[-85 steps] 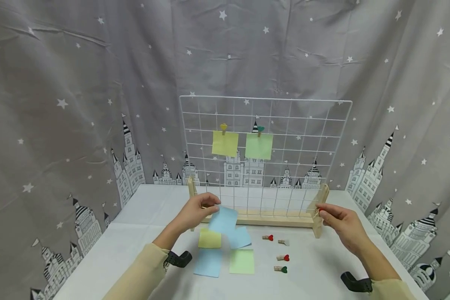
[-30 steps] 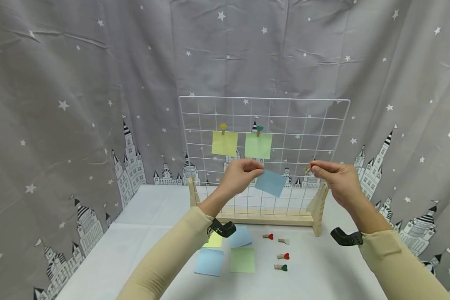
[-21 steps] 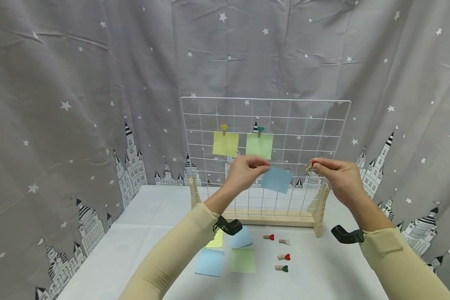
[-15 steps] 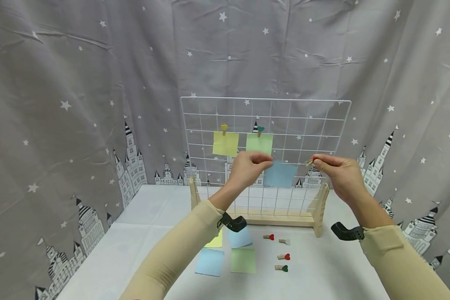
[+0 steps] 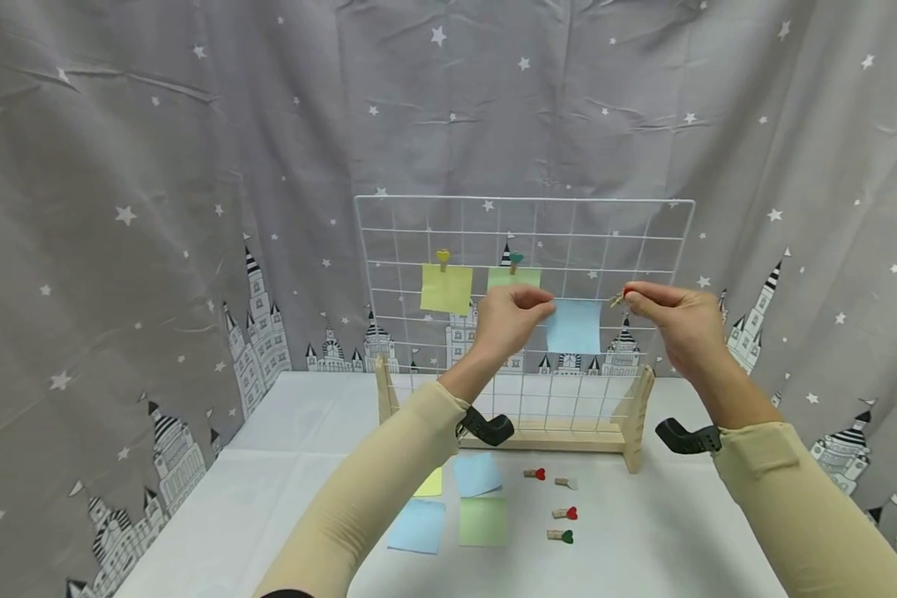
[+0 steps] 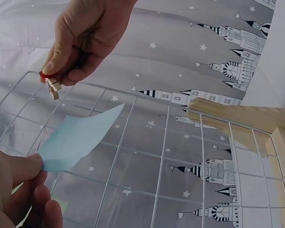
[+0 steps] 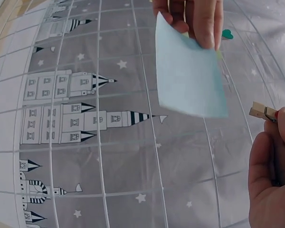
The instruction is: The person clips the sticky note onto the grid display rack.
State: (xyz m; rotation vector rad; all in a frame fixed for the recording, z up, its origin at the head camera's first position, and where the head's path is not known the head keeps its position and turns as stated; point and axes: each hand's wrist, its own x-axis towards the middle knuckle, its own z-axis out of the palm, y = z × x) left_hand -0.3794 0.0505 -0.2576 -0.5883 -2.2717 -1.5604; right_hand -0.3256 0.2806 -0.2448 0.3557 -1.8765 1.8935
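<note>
In the head view my left hand (image 5: 514, 320) pinches a light blue sticky note (image 5: 574, 326) by its left edge, in front of the white wire grid (image 5: 605, 199). The left wrist view shows the note (image 6: 80, 137) curving away from my thumb. Just right of it, my right hand (image 5: 680, 320) pinches a small wooden clothespin (image 7: 262, 112) with a red heart at its end. Higher on the grid hang a yellow note (image 5: 446, 291) under a yellow heart clip (image 5: 443, 257) and a green note (image 5: 519, 277), partly hidden by my left hand, under a green heart clip (image 5: 516, 259).
On the white table (image 5: 284, 498) lie blue (image 5: 417, 526), green (image 5: 483, 523) and partly hidden yellow notes. Several heart clothespins lie to their right, among them a green-hearted one (image 5: 561, 536). A wooden stand (image 5: 631, 419) holds the grid upright.
Both hands have risen from table level to the grid. The blue note, lifted off the table, has moved up and right and now hangs straighter; the clothespin has moved up with my right hand.
</note>
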